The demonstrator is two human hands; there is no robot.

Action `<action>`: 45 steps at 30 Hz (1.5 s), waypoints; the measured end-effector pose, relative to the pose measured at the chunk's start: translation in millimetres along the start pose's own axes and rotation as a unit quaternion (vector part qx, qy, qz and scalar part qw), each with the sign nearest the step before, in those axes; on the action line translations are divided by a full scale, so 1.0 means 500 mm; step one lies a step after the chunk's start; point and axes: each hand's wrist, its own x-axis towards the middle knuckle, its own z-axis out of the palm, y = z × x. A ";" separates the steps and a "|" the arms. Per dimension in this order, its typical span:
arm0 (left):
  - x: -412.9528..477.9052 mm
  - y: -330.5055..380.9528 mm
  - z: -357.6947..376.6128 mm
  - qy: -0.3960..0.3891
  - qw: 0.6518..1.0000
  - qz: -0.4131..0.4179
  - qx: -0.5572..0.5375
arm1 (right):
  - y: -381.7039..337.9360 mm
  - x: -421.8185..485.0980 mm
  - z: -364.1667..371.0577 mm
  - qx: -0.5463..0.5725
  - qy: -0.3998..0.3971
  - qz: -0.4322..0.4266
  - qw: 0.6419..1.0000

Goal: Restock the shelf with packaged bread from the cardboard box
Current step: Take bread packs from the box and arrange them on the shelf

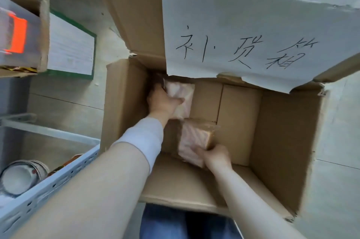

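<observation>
Left hand (pixel 163 102) grips far pack (pixel 183 92), right hand (pixel 216 157) grips near pack (pixel 194 139), both inside box (pixel 282 131) (no others visible, probably the last two); shelving not yet done.

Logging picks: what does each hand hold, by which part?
Left hand grips the far bread packet by its left side; right hand grips the near bread packet at its near end.

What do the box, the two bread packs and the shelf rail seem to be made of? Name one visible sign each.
Box: brown cardboard, matte; torn, fuzzy edges. Far bread pack and near bread pack: probably thin plastic film, slightly glossy, crinkled. Shelf rail: likely painted metal, pale, with punched slots.
</observation>
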 end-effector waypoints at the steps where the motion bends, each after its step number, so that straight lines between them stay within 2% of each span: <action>1: -0.013 0.005 -0.009 -0.011 1.000 0.003 -0.022 | 0.010 -0.013 -0.026 0.019 0.014 -0.004 1.000; 6: -0.149 -0.006 -0.077 -0.044 0.989 -0.001 -0.143 | 0.066 -0.094 -0.125 0.123 0.017 -0.049 0.991; 10: -0.313 -0.047 -0.159 -0.033 0.967 0.028 -0.250 | 0.066 -0.230 -0.170 0.112 -0.005 -0.126 0.986; 16: -0.601 -0.156 -0.311 0.070 0.933 0.075 -0.344 | 0.090 -0.461 -0.168 0.092 -0.007 -0.285 0.954; 21: -0.894 -0.289 -0.470 0.169 0.864 0.156 -0.449 | 0.101 -0.727 -0.119 0.095 -0.058 -0.396 0.911; 24: -1.065 -0.381 -0.559 0.252 0.828 0.183 -0.467 | 0.099 -0.897 -0.066 0.062 -0.099 -0.462 0.879; 30: -1.353 -0.614 -0.712 0.439 0.746 0.196 -0.460 | 0.129 -1.241 0.106 -0.002 -0.175 -0.589 0.789; 35: -1.541 -0.894 -0.792 0.562 0.677 0.158 -0.448 | 0.223 -1.452 0.372 -0.041 -0.262 -0.645 0.717; 40: -1.629 -1.191 -0.827 0.630 0.626 0.078 -0.453 | 0.337 -1.551 0.673 -0.098 -0.299 -0.631 0.709; 45: -1.606 -1.375 -0.876 0.655 0.580 0.028 -0.484 | 0.393 -1.612 0.899 -0.136 -0.293 -0.639 0.698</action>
